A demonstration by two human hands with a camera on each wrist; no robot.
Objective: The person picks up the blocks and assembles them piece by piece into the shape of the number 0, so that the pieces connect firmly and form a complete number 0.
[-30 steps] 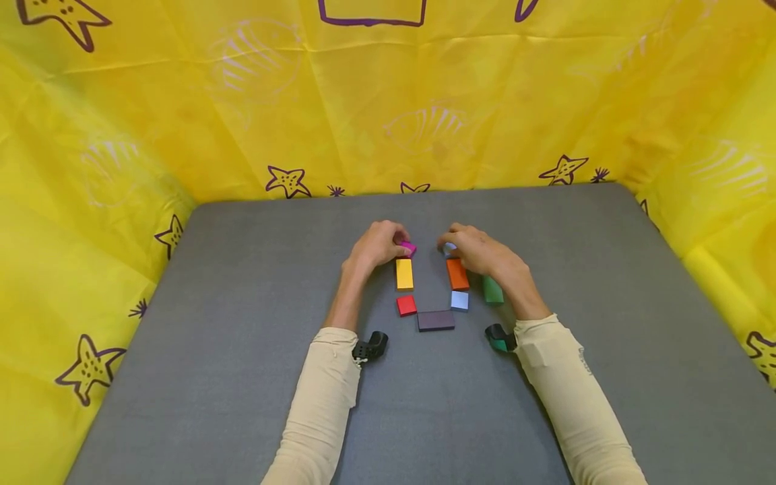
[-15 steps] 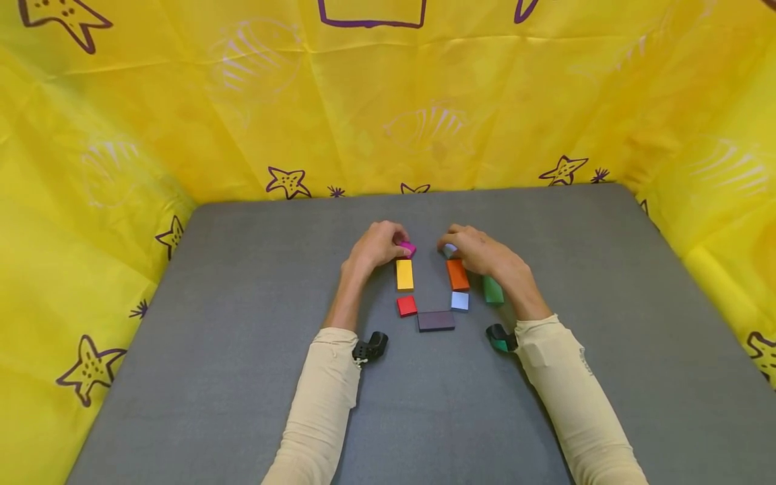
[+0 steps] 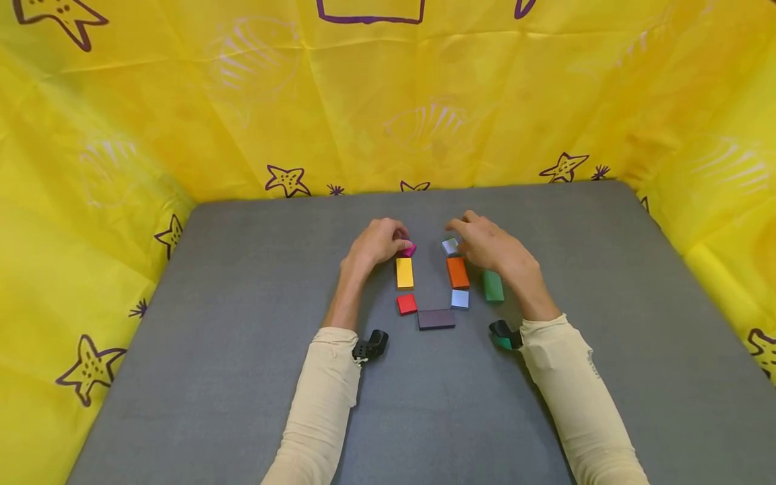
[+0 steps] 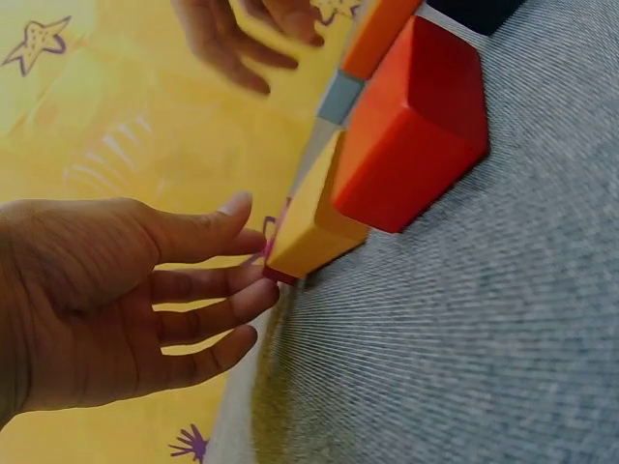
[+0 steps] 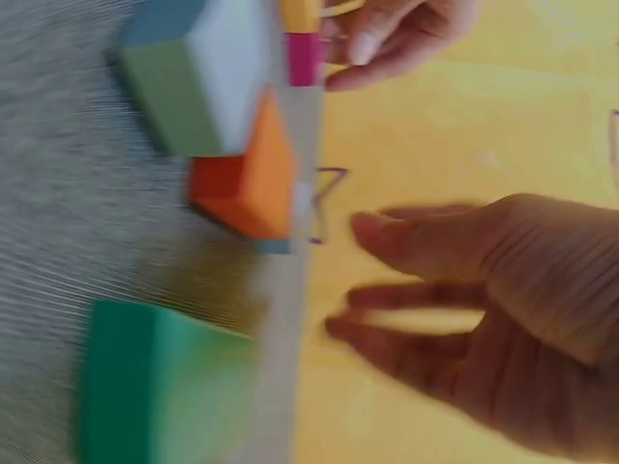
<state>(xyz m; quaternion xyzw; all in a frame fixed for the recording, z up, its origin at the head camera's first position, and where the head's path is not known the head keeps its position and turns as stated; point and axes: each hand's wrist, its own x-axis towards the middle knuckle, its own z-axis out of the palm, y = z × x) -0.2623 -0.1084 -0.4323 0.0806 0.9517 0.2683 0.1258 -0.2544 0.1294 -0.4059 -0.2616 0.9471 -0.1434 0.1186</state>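
My left hand [image 3: 377, 241] is at the magenta block [image 3: 409, 250], at the far end of the left row; its thumb overlaps the block in the head view. In the left wrist view the left fingers are loosely extended, their tips right at that block. My right hand [image 3: 488, 241] is beside the far pale blue block [image 3: 450, 246], its fingers spread and holding nothing. A yellow block [image 3: 404, 273] and a red block [image 3: 407, 304] lie nearer on the left. An orange block [image 3: 457, 273] and another pale blue block [image 3: 460, 300] lie on the right.
A dark purple block [image 3: 436, 319] lies across the near end, between the two rows. Outside the right row, close to the right forearm, is a green block [image 3: 493, 286]. Yellow printed cloth [image 3: 339, 101] surrounds the grey table [image 3: 254, 303] at the back and sides.
My right hand has lifted off the far pale blue block and shifted slightly right and away, uncovering it. The left hand's thumb has moved slightly over the magenta block; the other blocks stay put.
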